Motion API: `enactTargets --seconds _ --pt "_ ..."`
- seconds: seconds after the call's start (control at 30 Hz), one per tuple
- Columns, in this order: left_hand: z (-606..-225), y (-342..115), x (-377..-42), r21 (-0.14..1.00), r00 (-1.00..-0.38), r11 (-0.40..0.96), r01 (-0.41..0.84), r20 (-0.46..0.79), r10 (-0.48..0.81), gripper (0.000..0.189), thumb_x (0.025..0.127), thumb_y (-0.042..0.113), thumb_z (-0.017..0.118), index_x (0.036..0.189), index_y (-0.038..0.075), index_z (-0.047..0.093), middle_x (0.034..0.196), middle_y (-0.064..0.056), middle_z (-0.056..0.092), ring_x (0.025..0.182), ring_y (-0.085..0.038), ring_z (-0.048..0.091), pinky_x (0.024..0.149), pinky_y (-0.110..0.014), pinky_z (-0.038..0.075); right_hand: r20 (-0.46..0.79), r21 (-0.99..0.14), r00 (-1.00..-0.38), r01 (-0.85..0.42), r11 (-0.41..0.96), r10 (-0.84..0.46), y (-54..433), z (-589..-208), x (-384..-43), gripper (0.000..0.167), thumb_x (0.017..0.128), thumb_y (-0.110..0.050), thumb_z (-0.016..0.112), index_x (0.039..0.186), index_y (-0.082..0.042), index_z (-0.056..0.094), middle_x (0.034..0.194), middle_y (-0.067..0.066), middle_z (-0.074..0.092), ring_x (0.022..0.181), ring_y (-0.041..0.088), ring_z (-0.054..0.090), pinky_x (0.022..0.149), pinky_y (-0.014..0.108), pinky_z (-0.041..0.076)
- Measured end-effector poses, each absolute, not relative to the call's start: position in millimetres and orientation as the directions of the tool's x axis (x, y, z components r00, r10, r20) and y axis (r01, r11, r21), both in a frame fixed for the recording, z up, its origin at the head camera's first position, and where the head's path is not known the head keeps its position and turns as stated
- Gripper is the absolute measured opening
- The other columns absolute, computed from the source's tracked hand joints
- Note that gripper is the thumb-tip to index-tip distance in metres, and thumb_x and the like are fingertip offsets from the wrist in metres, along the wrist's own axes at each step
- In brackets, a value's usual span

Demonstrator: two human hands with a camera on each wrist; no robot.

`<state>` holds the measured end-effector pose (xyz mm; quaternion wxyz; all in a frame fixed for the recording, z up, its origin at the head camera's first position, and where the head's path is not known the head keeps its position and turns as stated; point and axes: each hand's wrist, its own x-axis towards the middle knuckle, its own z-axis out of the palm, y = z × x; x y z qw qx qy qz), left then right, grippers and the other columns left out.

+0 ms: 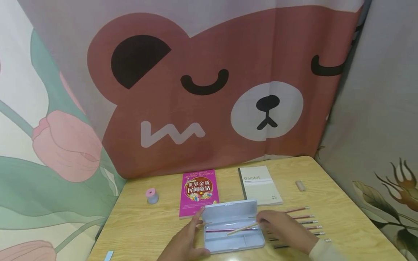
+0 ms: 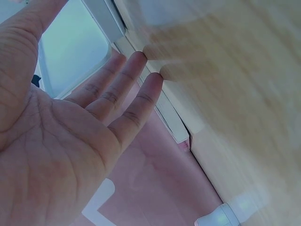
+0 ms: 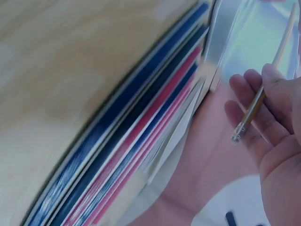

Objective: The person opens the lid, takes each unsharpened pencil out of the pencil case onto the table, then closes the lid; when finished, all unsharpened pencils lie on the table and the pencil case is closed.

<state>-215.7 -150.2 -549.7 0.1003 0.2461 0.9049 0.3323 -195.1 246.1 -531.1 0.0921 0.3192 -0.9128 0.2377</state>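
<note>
A white pencil case point(image 1: 225, 245) stands with its lid point(image 1: 228, 212) raised, and a dark red pencil point(image 1: 217, 230) lies in its rear compartment. My left hand point(image 1: 187, 237) is at the case's left side, thumb by the front corner and a finger at the lid. In the left wrist view its fingers point(image 2: 134, 113) are extended. Over the case, my right hand point(image 1: 282, 226) pinches a yellow pencil point(image 1: 243, 228) slantwise. The right wrist view shows that pencil's eraser end point(image 3: 238, 133) sticking out past the fingers. Several pencils point(image 1: 308, 222) lie in a row beneath and beside the right hand.
Behind the case lie a pink book point(image 1: 199, 194) and a pale notebook point(image 1: 261, 185). An eraser point(image 1: 300, 186) is at the right rear, a pink-topped roll point(image 1: 152, 195) at the left. A light blue strip point(image 1: 109, 256) lies near the front left. Curtains rise behind the table.
</note>
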Motion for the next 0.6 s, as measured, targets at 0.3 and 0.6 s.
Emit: enactTargets --seconds 0.3,0.6 --pt "-551 -152 -216 0.643 -0.858 0.66 0.39 -0.006 0.513 0.138 0.082 0.05 0.097 0.176 0.047 -0.004 0.152 -0.005 0.066 0.136 -0.034 0.068 0.11 -0.062 0.059 0.291 -0.415 -0.808 -0.589 0.693 -0.512 311 -518 -186 0.029 0.11 -0.013 0.067 0.135 -0.026 0.073 0.125 -0.012 0.075 0.115 0.001 0.069 0.093 0.021 0.062" --pt "-552 -152 -216 0.658 -0.855 0.645 0.389 -0.002 0.518 0.137 0.083 0.05 0.097 0.176 0.047 -0.003 0.153 -0.006 0.066 0.137 -0.035 0.067 0.111 -0.064 0.058 0.249 -0.319 -0.882 -0.464 0.827 -0.4 359 -523 -201 0.027 0.1 -0.009 0.08 0.122 -0.024 0.08 0.117 -0.013 0.077 0.105 0.0 0.069 0.086 0.031 0.066"
